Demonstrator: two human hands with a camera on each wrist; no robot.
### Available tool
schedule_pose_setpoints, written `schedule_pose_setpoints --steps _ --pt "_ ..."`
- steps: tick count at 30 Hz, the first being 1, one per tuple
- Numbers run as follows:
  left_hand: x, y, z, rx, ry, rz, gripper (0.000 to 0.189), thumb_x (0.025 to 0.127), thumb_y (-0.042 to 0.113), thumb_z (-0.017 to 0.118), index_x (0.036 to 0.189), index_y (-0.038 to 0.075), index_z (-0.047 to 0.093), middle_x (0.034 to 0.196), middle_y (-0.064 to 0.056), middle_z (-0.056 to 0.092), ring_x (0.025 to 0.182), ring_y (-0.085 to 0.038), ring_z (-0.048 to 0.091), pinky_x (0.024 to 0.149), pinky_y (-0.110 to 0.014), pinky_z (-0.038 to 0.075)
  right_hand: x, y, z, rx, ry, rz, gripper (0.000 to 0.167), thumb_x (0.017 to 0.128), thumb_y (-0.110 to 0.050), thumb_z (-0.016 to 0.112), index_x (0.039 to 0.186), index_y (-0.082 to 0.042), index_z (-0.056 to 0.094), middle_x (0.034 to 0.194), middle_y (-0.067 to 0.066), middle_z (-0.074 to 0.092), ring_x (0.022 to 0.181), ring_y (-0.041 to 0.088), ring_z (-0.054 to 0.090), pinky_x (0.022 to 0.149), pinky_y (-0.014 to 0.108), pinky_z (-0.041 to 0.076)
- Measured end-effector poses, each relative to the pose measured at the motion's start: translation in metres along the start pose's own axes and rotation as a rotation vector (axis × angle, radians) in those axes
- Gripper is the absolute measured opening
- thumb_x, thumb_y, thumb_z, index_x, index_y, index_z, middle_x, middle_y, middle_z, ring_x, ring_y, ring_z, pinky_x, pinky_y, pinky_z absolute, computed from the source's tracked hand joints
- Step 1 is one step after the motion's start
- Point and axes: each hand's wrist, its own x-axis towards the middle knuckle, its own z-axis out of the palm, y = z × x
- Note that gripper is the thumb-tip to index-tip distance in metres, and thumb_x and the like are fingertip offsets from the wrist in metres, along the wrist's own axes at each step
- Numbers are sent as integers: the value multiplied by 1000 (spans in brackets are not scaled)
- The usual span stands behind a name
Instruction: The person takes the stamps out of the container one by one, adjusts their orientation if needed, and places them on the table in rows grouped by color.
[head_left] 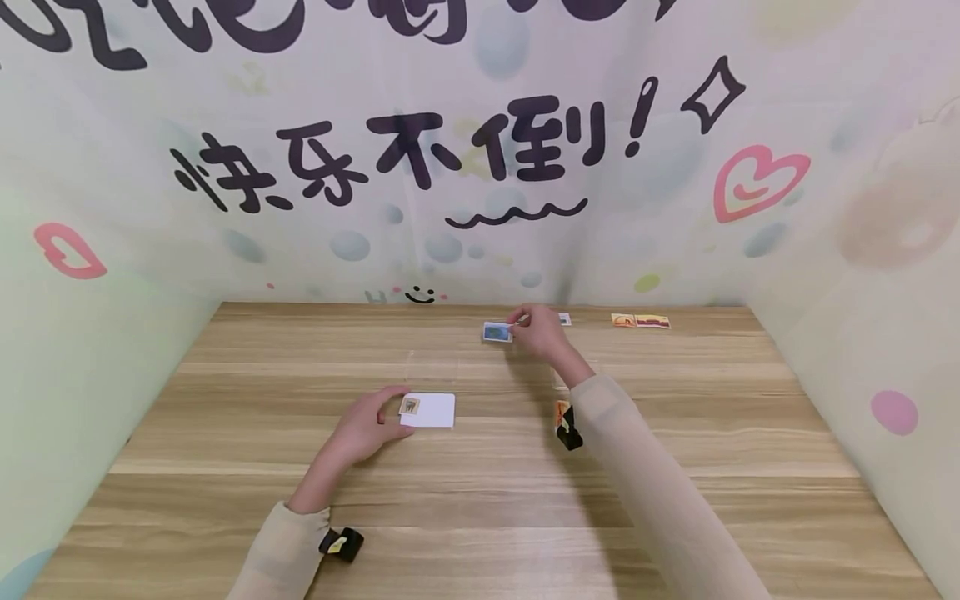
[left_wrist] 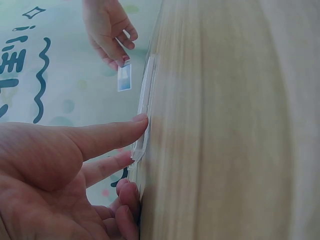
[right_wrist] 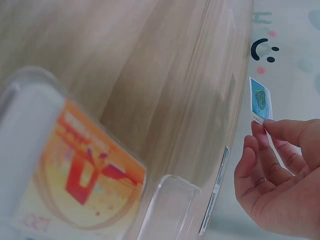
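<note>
My right hand (head_left: 542,332) pinches a blue stamp (head_left: 497,332) by its edge between thumb and fingertips, near the back of the table. The right wrist view shows a green shape printed on this blue stamp (right_wrist: 260,100). At the left, my left hand (head_left: 363,427) holds the left end of a flat clear case with a white card (head_left: 437,410), thumb on the near side and fingers on the far side. A small brown stamp (head_left: 410,406) lies on that card's left end. From the side, the clear case (left_wrist: 145,100) sits on the tabletop.
Behind the white card lies a clear plastic case (head_left: 432,368). An orange stamp (head_left: 561,412) in another case is partly hidden by the right wrist camera; one more clear case (right_wrist: 167,205) is near it. Along the back edge are two orange-yellow stamps (head_left: 651,322) and a partly hidden stamp (head_left: 565,319).
</note>
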Motion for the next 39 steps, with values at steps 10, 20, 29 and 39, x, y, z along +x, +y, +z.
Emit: schedule_pose_setpoints --steps 10,20,29,39 --pt "-1 1 0 -2 -1 -3 60 89 9 82 143 -1 60 73 -5 43 62 -18 38 59 -30 33 6 0 -4 -2 3 3 16 105 -9 62 115 1 69 122 25 70 110 37 66 86 40 55" --pt "0 1 0 0 -2 -16 60 89 9 82 144 -1 59 75 -6 44 63 -18 38 59 -30 33 12 2 -7 -15 28 -13 16 101 -7 63 113 2 69 118 25 72 107 35 66 84 39 53" --pt "1 -1 1 5 0 -14 60 89 10 82 144 0 60 76 -6 44 63 -18 38 59 -30 33 16 4 -5 -8 32 -13 17 101 -7 63 113 3 71 120 26 71 112 38 65 91 44 53" --pt "1 -1 1 -5 6 -5 60 88 10 82 143 -2 60 74 -5 43 62 -17 37 58 -29 33 20 6 -7 -11 35 -10 19 102 -7 63 114 4 71 123 28 71 118 41 65 98 48 53"
